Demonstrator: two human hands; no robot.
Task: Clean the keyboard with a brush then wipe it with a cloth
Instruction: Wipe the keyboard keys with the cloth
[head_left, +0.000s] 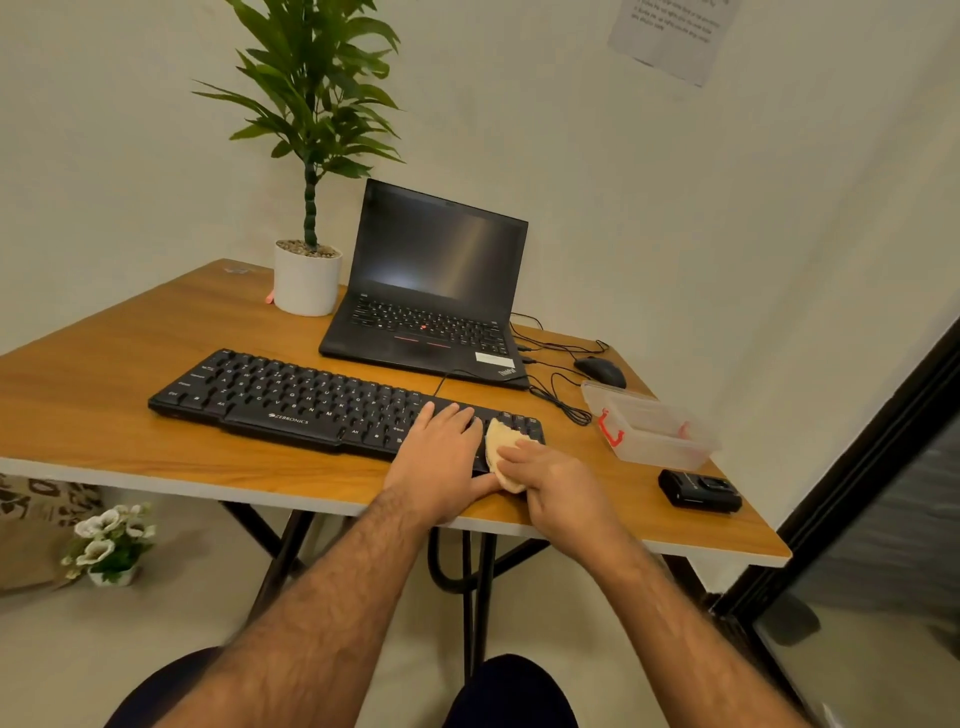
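A person seated at a wooden table (93, 395) works at the right end of a black keyboard (291, 400), both forearms reaching in from the near edge. The left hand (441, 457) lies flat with straight fingers pressing on the keys, while the right hand (561, 483) curls its fingers around a bunched beige cloth (501, 447) held against the keyboard's right end, which the hands and cloth largely hide. The keyboard lies close to the table's front edge, its long axis running from far left to near right, key rows facing the person. Just right of it stands a clear plastic container (654, 431) with a red latch; its contents cannot be made out. Nearer the corner sits a small black device (698, 491), too indistinct to identify. Beyond the keyboard, an open laptop (431, 291) shows a dark screen, with a black mouse (600, 370) and tangled cables to its right. A white pot (306, 283) topped with pebbles holds a tall green plant (317, 93), its upper leaves cut off at the frame's top. A sheet of paper (670, 36) on the wall carries unreadable print.
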